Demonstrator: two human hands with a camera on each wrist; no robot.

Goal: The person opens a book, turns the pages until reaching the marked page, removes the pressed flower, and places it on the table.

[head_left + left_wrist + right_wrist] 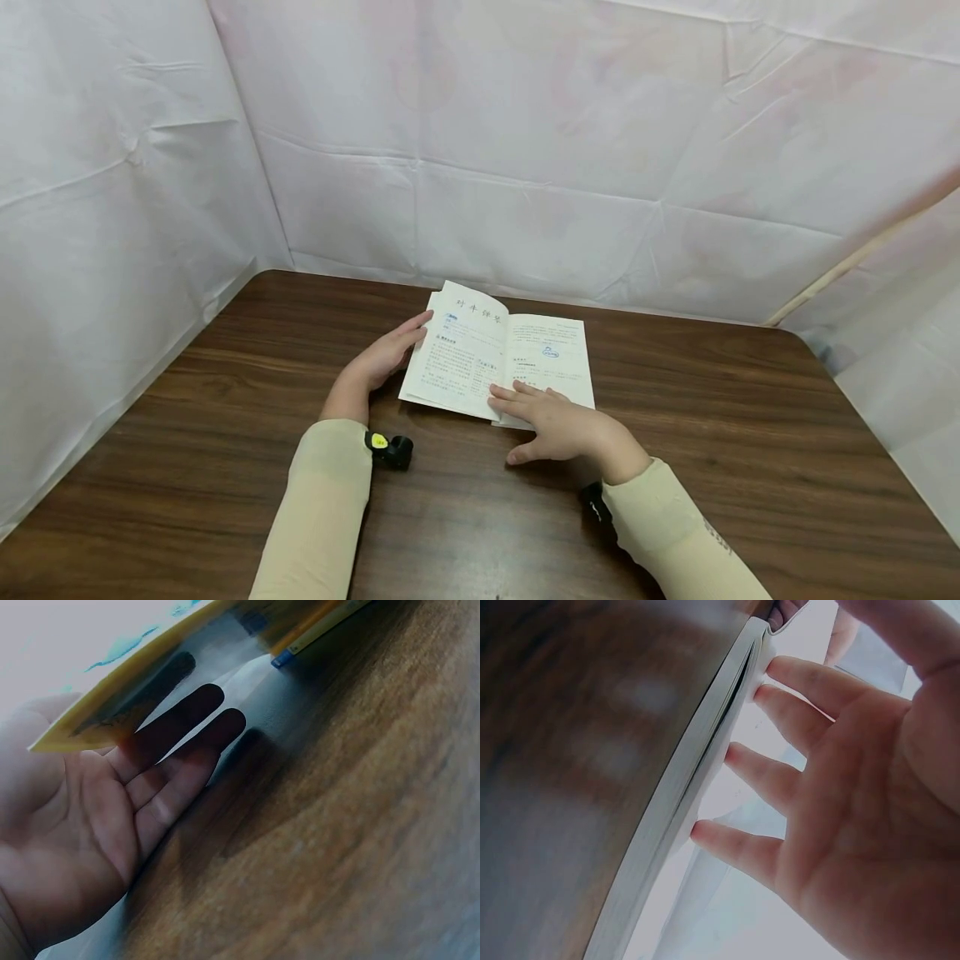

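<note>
A thin book [495, 354] lies open on the dark wooden table [225, 433], its pages printed with text. My left hand [386, 354] lies with straight fingers along the left page's outer edge, thumb on the page. In the left wrist view the left hand [150, 795] reaches under the yellow cover [150, 682], which is raised off the table. My right hand [551, 421] rests flat on the lower part of the right page. In the right wrist view the right hand's fingertips [780, 671] touch the pages beside the page block [682, 802].
White cloth walls [525, 150] close off the table at the back and on both sides. A small black camera [393, 450] sits on my left wrist, another [596, 504] on my right. Bare wood lies all around the book.
</note>
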